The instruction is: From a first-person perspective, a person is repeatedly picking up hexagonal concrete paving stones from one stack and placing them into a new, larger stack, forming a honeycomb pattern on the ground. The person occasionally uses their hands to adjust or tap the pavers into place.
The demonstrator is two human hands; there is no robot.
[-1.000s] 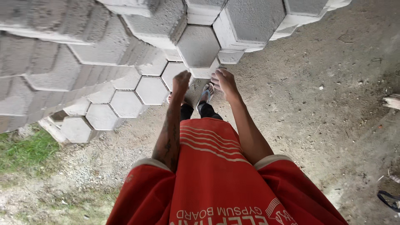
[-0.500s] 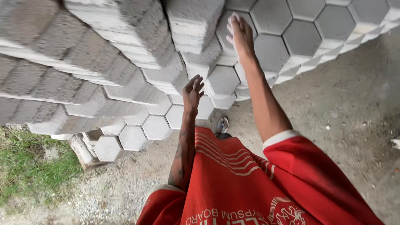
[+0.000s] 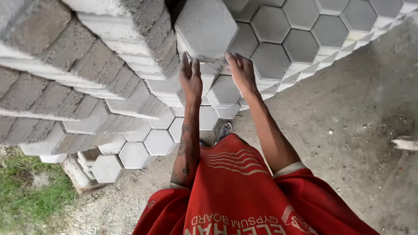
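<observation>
While the great stack of hexagonal pavers [image 3: 87, 78] fills most of what I can see, rising in stepped tiers from the dirt ground [image 3: 357, 130] up past the person's head, only one block looks to be in hand. That grey hexagonal paver [image 3: 205, 27] sits at the top front edge of the pile, its flat six-sided face turned up and its lower edge jutting a little beyond the course below. I judge the lift to be at its very start: the block has been gripped but not yet carried clear, and everything below it lies untouched in neat rows. Its surface looks rough and grainy, pale concrete with crisp edges and no chips that I can make out.

Lower down, the red shirt [image 3: 235, 196] hangs in the foreground, and a strip of grass [image 3: 26, 196] shows at one side of the pile.

The left hand [image 3: 190, 75] presses flat against the block's near face, fingers straight and close together. The right hand [image 3: 241, 69] cups the near edge alongside it, fingers likewise narrow. Both hands bear on the block; whether the fingertips hook beneath it I cannot tell.
</observation>
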